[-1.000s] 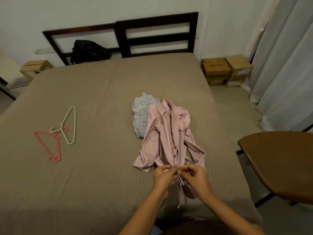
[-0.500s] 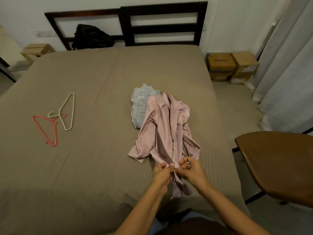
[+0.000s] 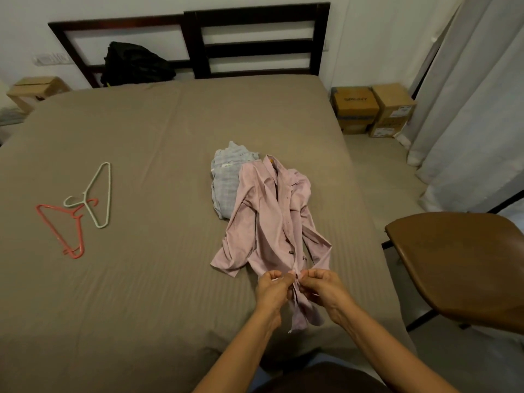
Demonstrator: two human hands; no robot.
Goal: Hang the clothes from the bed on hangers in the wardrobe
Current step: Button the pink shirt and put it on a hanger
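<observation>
A pink button-up shirt (image 3: 269, 222) lies crumpled on the brown bed (image 3: 141, 279), partly over a folded pale blue checked shirt (image 3: 226, 182). My left hand (image 3: 271, 290) and my right hand (image 3: 323, 290) pinch the pink shirt's front placket near its lower end, fingers meeting at a button. A red hanger (image 3: 63, 228) and a white hanger (image 3: 97, 194) lie crossed on the bed's left side, far from both hands. No wardrobe is in view.
A dark headboard (image 3: 255, 43) stands at the far end with a black bag (image 3: 133, 63) against it. Cardboard boxes (image 3: 374, 109) sit on the floor at the right by grey curtains (image 3: 467, 109). A brown chair (image 3: 465, 265) stands close on my right.
My hands have moved slightly up the pink shirt's placket and stay pinched together on it. The view has tilted down a little; the hangers and blue shirt have not moved.
</observation>
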